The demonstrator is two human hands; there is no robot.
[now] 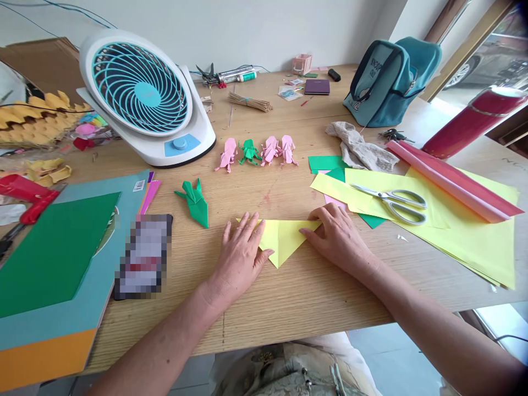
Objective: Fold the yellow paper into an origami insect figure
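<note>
Wooden tabletop point(297, 308) spans the frame, a white fan point(146, 94) at upper left; at center, the left hand point(240, 250) lies spread and the right hand point(336, 239) pinches a corner of a folded yellow paper triangle point(281, 240).

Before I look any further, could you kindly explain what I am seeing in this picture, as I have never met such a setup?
Of course. There is no machine here: a person works with two bare hands. The single picture comes from a camera worn on the head, looking forward and down.

On the wooden table, the left hand lies over one end of a triangular yellow paper. The right hand touches the other end, its thumb on top; whether it grips the paper is hard to tell.

Beyond stand small pink paper figures and a green one. A fan stands at the left; at the right, scissors lie on yellow sheets.
</note>
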